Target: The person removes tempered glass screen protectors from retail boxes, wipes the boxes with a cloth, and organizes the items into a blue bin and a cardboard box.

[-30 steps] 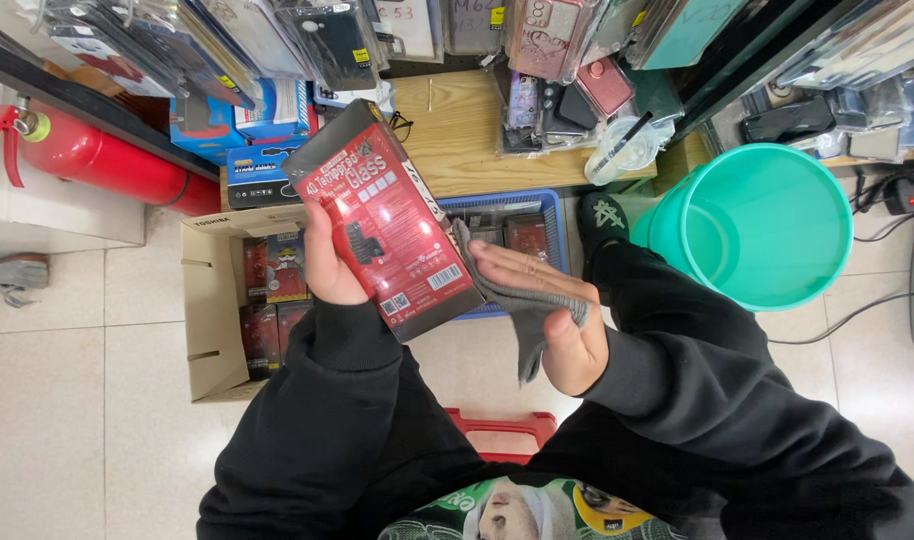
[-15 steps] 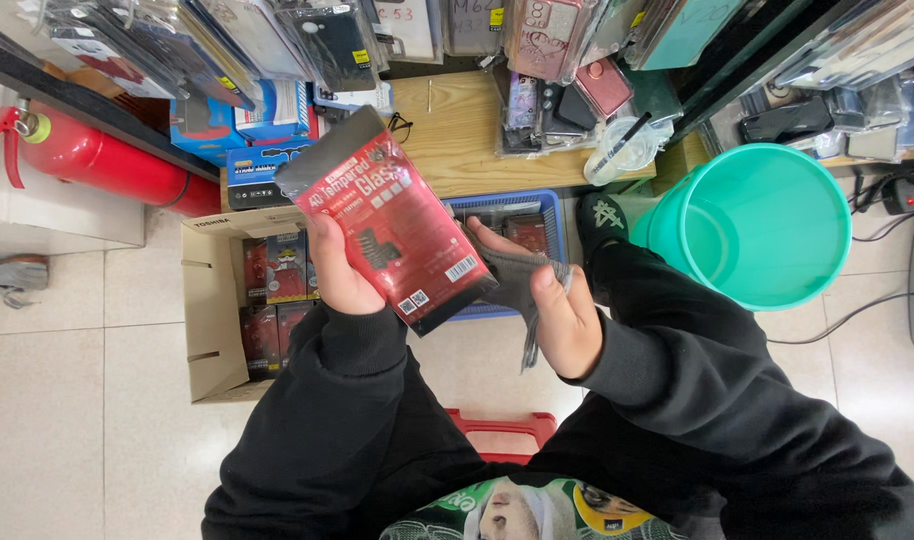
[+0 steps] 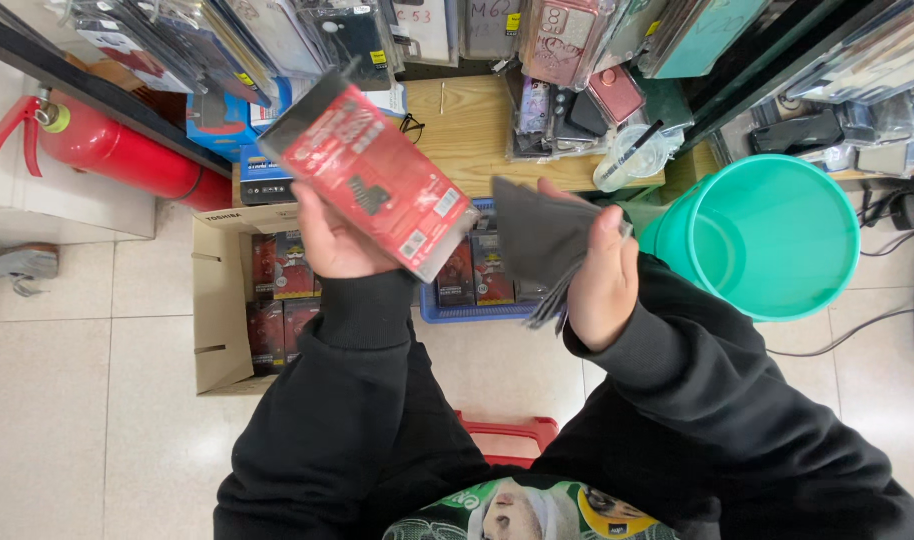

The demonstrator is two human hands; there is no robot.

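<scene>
Since the earlier head view, the cloth (image 3: 542,240) has come off the red pack (image 3: 372,175), which has tilted toward upper left. Left hand (image 3: 337,240) clasps the pack's lower edge at centre frame: light, stiff, probably slick; hold its edges. Right hand (image 3: 602,270) pinches the limp cloth.

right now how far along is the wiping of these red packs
In hand: the left hand holds one red pack up, and the right hand holds a dark cloth apart from it. Left: more red packs sit in the cardboard box and the blue tray. How many are already wiped cannot be told.
</scene>
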